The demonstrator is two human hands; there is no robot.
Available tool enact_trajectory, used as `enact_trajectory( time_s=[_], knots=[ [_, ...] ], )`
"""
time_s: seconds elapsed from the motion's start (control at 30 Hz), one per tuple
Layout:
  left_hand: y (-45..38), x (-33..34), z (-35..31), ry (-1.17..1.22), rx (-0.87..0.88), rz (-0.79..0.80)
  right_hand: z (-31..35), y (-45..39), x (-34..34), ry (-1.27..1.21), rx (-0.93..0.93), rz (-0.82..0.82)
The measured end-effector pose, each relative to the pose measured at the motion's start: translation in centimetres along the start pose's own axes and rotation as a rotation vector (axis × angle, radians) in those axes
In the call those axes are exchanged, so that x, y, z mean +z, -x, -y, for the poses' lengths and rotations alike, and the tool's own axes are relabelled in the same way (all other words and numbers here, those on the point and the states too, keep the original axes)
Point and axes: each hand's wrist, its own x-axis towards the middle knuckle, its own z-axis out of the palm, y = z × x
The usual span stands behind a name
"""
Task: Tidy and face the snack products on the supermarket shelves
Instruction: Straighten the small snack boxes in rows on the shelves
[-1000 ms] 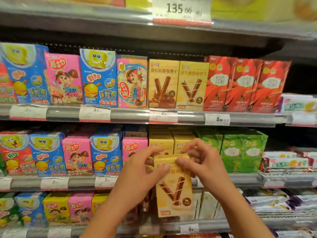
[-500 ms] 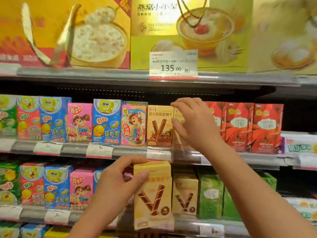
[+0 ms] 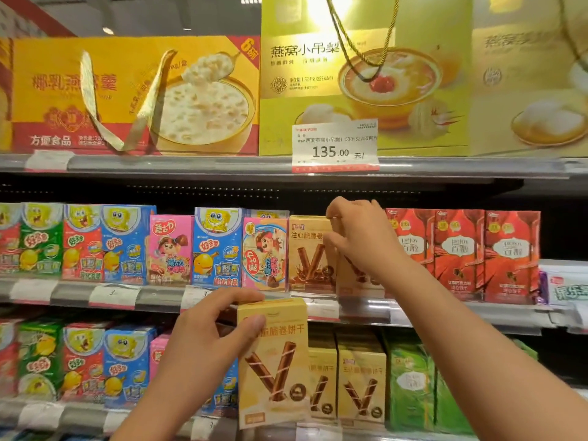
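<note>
The large gift cartons line the top shelf: above your landmark, the 135.00 price tag (image 3: 335, 145), stands a yellow-green carton (image 3: 366, 74) reading 燕窝小吊梨, and to that tag's left an orange carton (image 3: 133, 93) printed 方便食品 with a "6" flash in its corner.

Below the tag runs the middle shelf (image 3: 445, 308) of snack boxes. To the lower left of the tag sit blue and green boxes marked 好多鱼 (image 3: 216, 246) and a pink box reading 蘑古力 (image 3: 170, 248); directly below it is a brown wafer-roll box (image 3: 310, 253) headed 注心脆脆卷; to the lower right, red boxes (image 3: 458, 253) whose lettering is too soft to read.

Your right hand (image 3: 359, 237), just below the tag, is curled over the top of a beige wafer-roll box (image 3: 358, 278) on that shelf, which it mostly hides. I judge you are shifting it to make room in this facing.

Your left hand (image 3: 210, 338), well below the tag, grips the top of a yellow wafer-roll box (image 3: 275, 364), thumb on the front panel, clear of the lower shelf; 脆脆卷饼干 is legible.

Next move, in my judgement: lift this box into the slot beside the brown one, front outward, upright, flush with the shelf edge
</note>
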Motion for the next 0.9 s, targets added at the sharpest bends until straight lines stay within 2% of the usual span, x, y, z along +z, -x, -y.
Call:
enact_trajectory(
  time_s=[0.13, 0.33, 0.47, 0.6, 0.73, 0.9],
  knots=[
    [-0.5, -0.3, 0.3, 0.005, -0.001, -0.002, -0.2, 0.1, -1.4, -0.243, 0.020, -0.021],
    [-2.2, -0.1, 0.1, 0.042, 0.012, -0.008, -0.7, 2.4, -4.7, -0.555, -0.041, -0.191],
    [-4.7, -0.8, -1.2, 0.004, 0.083, -0.037, -2.0, 5.1, -6.9, -0.735, -0.027, -0.255],
    [-8.5, -1.4, -3.8, -0.179, 0.231, -0.113, -4.1, 8.0, -7.9, -0.710, -0.013, -0.148],
    [-12.3, -0.7, -6.8, -0.391, 0.361, -0.093, -5.6, 10.2, -7.3, -0.717, 0.062, -0.027],
    [-15.0, 1.3, -8.4, -0.583, 0.427, -0.076, -6.5, 12.0, -6.5, -0.677, 0.079, -0.001]
  ],
)
